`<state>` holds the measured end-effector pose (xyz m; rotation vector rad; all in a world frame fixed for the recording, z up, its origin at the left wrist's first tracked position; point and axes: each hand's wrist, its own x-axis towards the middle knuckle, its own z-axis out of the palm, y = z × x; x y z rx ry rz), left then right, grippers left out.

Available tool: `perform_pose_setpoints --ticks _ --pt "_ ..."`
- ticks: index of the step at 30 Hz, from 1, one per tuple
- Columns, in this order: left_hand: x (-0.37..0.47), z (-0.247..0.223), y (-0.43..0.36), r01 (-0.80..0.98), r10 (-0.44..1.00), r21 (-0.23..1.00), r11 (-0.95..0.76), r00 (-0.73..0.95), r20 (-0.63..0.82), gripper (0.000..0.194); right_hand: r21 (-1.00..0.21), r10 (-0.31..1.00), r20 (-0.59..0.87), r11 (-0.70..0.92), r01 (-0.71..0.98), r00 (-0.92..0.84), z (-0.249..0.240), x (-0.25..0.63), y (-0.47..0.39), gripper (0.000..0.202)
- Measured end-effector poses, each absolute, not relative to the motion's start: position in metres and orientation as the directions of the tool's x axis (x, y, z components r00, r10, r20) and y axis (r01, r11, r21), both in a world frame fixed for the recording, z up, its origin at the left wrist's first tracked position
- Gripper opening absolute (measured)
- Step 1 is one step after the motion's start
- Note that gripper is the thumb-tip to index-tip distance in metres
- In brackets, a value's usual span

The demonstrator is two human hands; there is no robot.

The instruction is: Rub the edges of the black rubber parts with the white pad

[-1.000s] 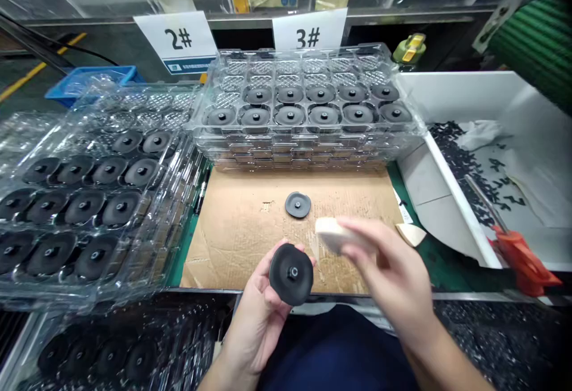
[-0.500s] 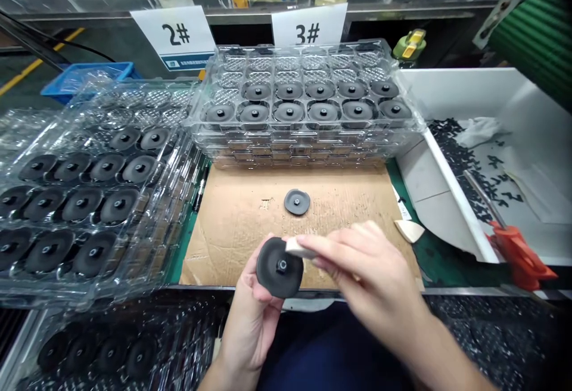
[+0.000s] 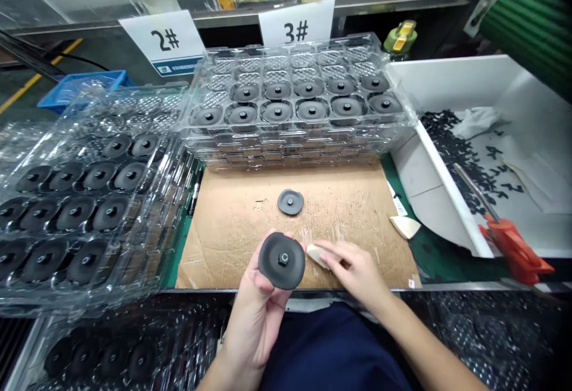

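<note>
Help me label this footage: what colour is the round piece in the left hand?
The round piece is black, clearest in the head view.

Smooth matt black disc (image 3: 282, 260), glossy clear plastic trays (image 3: 290, 151), scuffed cardboard (image 3: 236, 218)

Dark navy-blue clothing (image 3: 330, 352), bare forearms (image 3: 417, 325), bare hands (image 3: 360, 275)

On green bench (image 3: 442, 267): left tray stack (image 3: 154, 218), pen (image 3: 194, 192), cardboard sheet (image 3: 348, 203) bearing black disc (image 3: 290, 202).
</note>
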<state>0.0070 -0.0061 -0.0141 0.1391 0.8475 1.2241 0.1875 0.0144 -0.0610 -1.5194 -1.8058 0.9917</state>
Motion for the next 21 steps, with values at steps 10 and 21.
perform_pose_setpoints --ticks 10,21 --pt "0.023 -0.01 -0.008 -0.731 0.849 0.53 0.429 0.127 -0.513 0.047 -0.82 0.831 0.23 0.446 0.359 -0.507 0.042 0.152 0.017 0.027" --pt "0.018 -0.002 -0.004 -0.71 0.847 0.523 0.472 0.2 -0.493 0.047 -0.8 0.875 0.174 0.393 0.453 -0.452 0.036 0.178 0.006 0.027"
